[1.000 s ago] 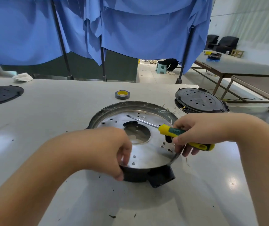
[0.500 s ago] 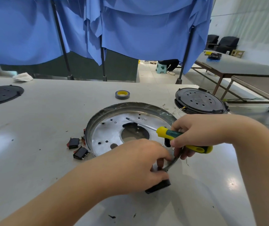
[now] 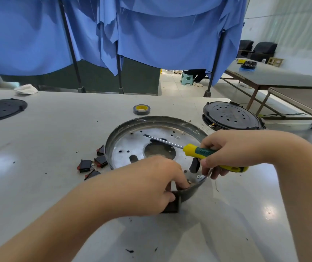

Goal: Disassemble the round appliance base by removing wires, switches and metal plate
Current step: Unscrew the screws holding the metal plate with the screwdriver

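Observation:
The round appliance base (image 3: 132,127) lies on the grey table with its silver metal plate (image 3: 128,146) facing up. My left hand (image 3: 151,184) grips the near rim and a black block (image 3: 173,206) fixed there. My right hand (image 3: 232,150) holds a yellow-green screwdriver (image 3: 198,151) level over the plate, its tip (image 3: 144,135) pointing left, while its lower fingers touch the rim's right side. Several black-and-red rocker switches (image 3: 91,164) lie loose on the table just left of the base.
A roll of grey tape (image 3: 142,110) sits behind the base. A second black round base (image 3: 230,116) is at the back right, a black disc (image 3: 0,108) at far left, a white rag (image 3: 26,88) beyond. Blue curtains hang behind; other tables stand right.
My left hand has slid along the near rim from the left side to the black block, uncovering the loose switches. The base has turned slightly. The screwdriver stays nearly still.

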A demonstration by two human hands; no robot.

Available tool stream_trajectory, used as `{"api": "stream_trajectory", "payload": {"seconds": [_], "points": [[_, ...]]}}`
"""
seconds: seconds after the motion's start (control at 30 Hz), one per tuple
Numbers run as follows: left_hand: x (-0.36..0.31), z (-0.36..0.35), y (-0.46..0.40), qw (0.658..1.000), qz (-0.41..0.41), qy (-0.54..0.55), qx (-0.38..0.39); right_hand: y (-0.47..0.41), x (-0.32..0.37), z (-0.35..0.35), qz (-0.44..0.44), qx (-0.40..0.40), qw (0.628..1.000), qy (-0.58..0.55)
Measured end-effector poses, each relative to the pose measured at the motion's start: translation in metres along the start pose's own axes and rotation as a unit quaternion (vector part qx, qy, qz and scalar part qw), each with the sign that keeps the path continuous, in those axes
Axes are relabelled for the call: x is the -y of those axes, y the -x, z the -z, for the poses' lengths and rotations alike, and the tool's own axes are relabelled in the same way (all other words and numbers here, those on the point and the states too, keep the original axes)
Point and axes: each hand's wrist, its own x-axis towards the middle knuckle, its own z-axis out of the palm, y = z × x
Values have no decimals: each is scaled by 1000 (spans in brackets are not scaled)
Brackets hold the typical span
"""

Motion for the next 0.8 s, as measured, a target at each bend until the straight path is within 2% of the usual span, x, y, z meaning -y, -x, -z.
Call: {"api": "stream_trajectory", "payload": {"seconds": [0.27, 0.53, 0.67, 0.8], "points": [[13, 25, 16, 990, 124, -7, 70, -3, -1, -1, -16, -8, 1000, 1], [29, 37, 27, 976, 186, -60, 93, -2, 6, -6, 21, 25, 999, 12], [32, 36, 28, 978, 180, -77, 76, 0, 9, -6, 22, 19, 999, 17], [20, 33, 24, 990, 129, -18, 62, 2, 11, -8, 20, 13, 1000, 19]]}}
